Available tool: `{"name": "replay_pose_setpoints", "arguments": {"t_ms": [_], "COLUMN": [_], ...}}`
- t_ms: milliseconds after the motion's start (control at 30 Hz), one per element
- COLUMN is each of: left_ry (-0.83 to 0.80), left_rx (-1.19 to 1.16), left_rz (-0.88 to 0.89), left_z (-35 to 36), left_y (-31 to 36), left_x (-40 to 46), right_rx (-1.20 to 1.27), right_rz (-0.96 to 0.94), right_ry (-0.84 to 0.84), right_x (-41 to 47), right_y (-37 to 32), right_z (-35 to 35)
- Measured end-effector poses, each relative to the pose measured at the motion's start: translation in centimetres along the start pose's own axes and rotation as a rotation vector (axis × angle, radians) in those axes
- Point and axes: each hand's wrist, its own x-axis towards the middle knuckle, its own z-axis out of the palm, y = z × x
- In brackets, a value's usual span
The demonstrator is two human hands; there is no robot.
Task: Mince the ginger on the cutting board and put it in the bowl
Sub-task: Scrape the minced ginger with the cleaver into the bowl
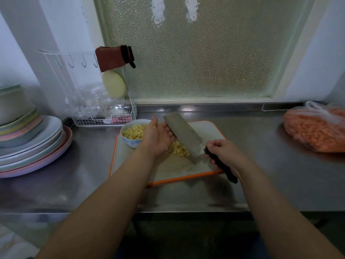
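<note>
Nearest to the camera, the black handle of the cleaver [188,139] is gripped by the right hand [223,154], whose fingers are curled tightly round it. The blade is held tilted over the cutting board [179,171], with its lower edge close to the board surface. Beside the blade, a small heap of minced ginger [179,148] is seen on the board, between the blade and the left hand [158,135]. The left hand is held with the palm turned toward the blade; its fingers are straight and kept together, and their tips are touching the flat side of the blade or are very near to it; which of the two cannot be told.

A little farther, at the far left corner of the board, the bowl [130,142] is standing, and yellow ginger pieces are already inside it.

It is judged that the mincing is finished and the transfer is in hand, partly done. For the next move, the remaining heap must probably be gathered onto the blade and carried over the bowl rim without spilling.
</note>
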Motion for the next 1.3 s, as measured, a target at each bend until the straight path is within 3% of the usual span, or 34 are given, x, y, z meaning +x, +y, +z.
{"name": "replay_pose_setpoints", "arguments": {"t_ms": [433, 500, 667, 833, 1067, 1300], "left_ry": [-0.065, -0.006, 0.189, 0.22, 0.411, 0.404], "left_rx": [0.356, 0.521, 1.274, 1.624, 1.643, 1.565], "left_rz": [-0.17, -0.093, 0.411, 0.452, 0.429, 0.389], "left_z": [-1.3, -1.6, -3.7, -6.7, -5.7, -3.2], "left_y": [-0.2, 0.0, -1.3, -3.4, -4.3, -4.9], "left_x": [-0.6, -1.3, -3.8, -3.5, -1.2, 1.6], "right_rx": [-0.12, -0.142, -0.274, -0.511, -0.646, -0.761], "right_rz": [-0.113, -0.117, -0.064, -0.072, -0.104, -0.18], "right_ry": [0.26, 0.288, 0.298, 0.315, 0.192, 0.138], "right_x": [3.8, 3.9, 4.2, 3.9, 4.0, 2.4], "right_y": [-1.9, -1.7, 1.0, 1.8, 1.5, 1.5], "right_z": [2.0, 1.3, -1.1, -2.2, 0.2, 3.8]}}
